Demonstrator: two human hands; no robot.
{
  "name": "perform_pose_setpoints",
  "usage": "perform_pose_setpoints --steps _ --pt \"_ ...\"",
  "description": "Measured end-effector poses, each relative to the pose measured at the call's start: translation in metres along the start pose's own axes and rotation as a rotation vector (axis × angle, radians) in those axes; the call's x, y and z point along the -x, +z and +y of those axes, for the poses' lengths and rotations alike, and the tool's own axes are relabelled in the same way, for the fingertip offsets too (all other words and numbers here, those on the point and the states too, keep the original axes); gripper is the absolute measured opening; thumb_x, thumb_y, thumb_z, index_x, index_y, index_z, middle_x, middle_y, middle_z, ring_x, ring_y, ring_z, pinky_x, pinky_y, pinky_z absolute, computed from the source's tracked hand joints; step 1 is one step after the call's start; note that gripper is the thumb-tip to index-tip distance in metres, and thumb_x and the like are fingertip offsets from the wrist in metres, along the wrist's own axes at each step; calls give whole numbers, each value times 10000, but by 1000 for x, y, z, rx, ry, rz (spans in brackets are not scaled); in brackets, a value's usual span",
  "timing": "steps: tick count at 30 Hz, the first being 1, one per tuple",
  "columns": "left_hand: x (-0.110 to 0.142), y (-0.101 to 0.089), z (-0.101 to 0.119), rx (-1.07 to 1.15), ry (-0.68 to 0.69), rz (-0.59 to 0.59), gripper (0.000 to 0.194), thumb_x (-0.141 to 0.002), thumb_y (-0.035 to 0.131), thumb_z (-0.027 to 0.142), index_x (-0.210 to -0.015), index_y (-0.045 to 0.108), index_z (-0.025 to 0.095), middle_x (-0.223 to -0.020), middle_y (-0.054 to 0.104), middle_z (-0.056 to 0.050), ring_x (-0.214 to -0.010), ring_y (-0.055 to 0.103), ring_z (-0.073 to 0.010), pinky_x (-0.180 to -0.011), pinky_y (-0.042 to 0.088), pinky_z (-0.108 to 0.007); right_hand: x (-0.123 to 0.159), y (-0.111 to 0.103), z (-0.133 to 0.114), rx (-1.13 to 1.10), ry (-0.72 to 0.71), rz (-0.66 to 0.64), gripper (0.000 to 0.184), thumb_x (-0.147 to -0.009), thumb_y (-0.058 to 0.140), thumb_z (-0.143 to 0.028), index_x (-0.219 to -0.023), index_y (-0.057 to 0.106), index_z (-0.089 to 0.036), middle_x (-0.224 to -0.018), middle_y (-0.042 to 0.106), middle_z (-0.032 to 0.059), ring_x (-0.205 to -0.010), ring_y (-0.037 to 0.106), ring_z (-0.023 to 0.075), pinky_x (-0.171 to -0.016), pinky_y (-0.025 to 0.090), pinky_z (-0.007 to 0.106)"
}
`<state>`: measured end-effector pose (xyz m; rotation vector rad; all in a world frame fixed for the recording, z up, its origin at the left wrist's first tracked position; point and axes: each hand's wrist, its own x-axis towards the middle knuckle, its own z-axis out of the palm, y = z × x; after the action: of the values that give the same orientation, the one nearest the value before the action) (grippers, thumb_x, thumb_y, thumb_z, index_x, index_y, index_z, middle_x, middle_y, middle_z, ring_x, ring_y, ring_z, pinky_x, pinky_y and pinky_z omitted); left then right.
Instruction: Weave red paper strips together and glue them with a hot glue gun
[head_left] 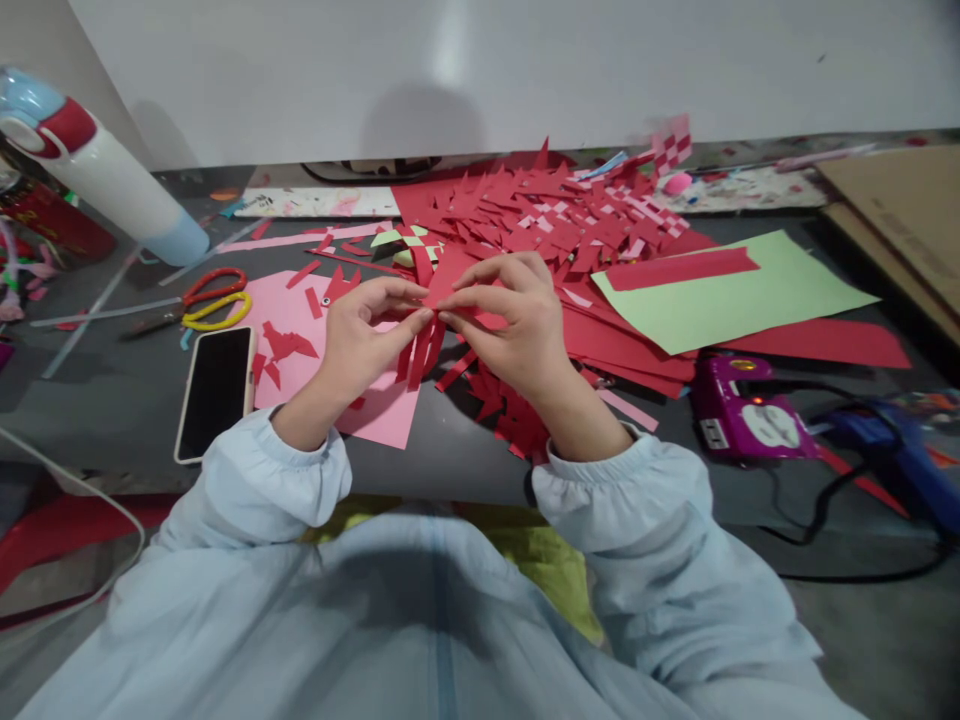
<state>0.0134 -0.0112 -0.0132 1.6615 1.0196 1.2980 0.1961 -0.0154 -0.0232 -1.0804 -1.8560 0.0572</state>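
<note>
Both my hands meet over the middle of the table, pinching a piece of red paper (448, 282) with strips hanging from it. My left hand (371, 325) grips its left side between thumb and fingers. From the right, my right hand (514, 315) holds the same piece, fingertips nearly touching the left ones. Part of the paper is hidden behind my fingers. Under my left hand lies a pink sheet (382, 420) with red cut-outs (289, 342) on it. Behind my hands spreads a heap of red woven paper pieces (517, 215).
Scissors (217, 300) and a phone (217, 390) lie left, near a tilted white bottle (127, 180). A green sheet (720, 295) rests on red paper at right. Beyond are a purple device (750, 410), a blue glue gun (892, 440) with black cable, and cardboard (900, 210).
</note>
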Motion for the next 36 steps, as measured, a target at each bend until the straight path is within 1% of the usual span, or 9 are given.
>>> perform_pose_setpoints --steps 3,5,9,13,16,19,22,27,36 --pt "-1 0 2 51 -40 14 317 -690 843 405 -872 709 183 -883 751 -40 -786 721 -145 -762 593 -269 -1 -2 -3 -80 30 46 213 -880 649 -430 -956 719 -243 -983 677 68 -994 573 233 -937 432 430" --pt "-3 -2 2 89 -77 49 322 -668 855 410 -853 709 190 -853 744 -27 -777 714 -141 -753 588 -265 -2 -4 -4 -147 111 124 285 -885 625 -480 -1001 677 -226 -973 658 74 -936 583 219 -893 456 412" --pt "-8 -6 -2 199 -160 143 320 -655 859 403 -852 698 208 -803 725 2 -764 701 -126 -743 574 -254 -4 -7 -6 -294 345 241 379 -879 565 -590 -839 610 -216 -761 575 24 -673 526 150 -675 456 329" --pt "-11 -9 -5 347 -229 199 330 -615 877 362 -841 686 215 -830 724 14 -776 697 -114 -776 578 -257 -4 -3 -8 -435 453 22 495 -875 532 -635 -663 600 -193 -604 544 5 -570 490 121 -578 400 293" --pt "-11 -8 -5 365 -253 202 331 -604 880 351 -830 683 211 -803 721 21 -758 695 -107 -768 577 -250 -1 5 -10 -479 453 -133 512 -870 529 -642 -718 666 -173 -673 634 40 -634 558 143 -623 425 298" --pt "-10 -6 -5 318 -246 168 330 -620 870 370 -833 682 202 -726 701 29 -687 678 -96 -691 562 -227 3 12 -11 -453 443 -225 498 -834 569 -644 -784 687 -164 -761 685 61 -669 571 151 -652 433 302" --pt "-8 -4 -5 291 -227 155 339 -606 880 377 -814 685 193 -679 682 32 -656 664 -90 -663 551 -216 5 15 -13 -416 438 -281 410 -834 592 -563 -738 635 -166 -689 626 24 -609 502 122 -609 389 284" --pt "-7 -3 -7 250 -238 159 329 -609 874 374 -817 699 189 -715 701 13 -686 670 -104 -679 549 -235 4 14 -15 -391 417 -371 379 -877 505 -446 -597 416 -206 -548 373 -42 -543 351 99 -553 285 279" --pt "-6 -2 -8 159 -191 150 292 -644 853 367 -831 716 190 -762 725 -5 -727 691 -126 -716 572 -261 5 14 -14 -407 408 -364 388 -867 510 -439 -583 372 -215 -539 331 -47 -533 318 98 -542 258 277"
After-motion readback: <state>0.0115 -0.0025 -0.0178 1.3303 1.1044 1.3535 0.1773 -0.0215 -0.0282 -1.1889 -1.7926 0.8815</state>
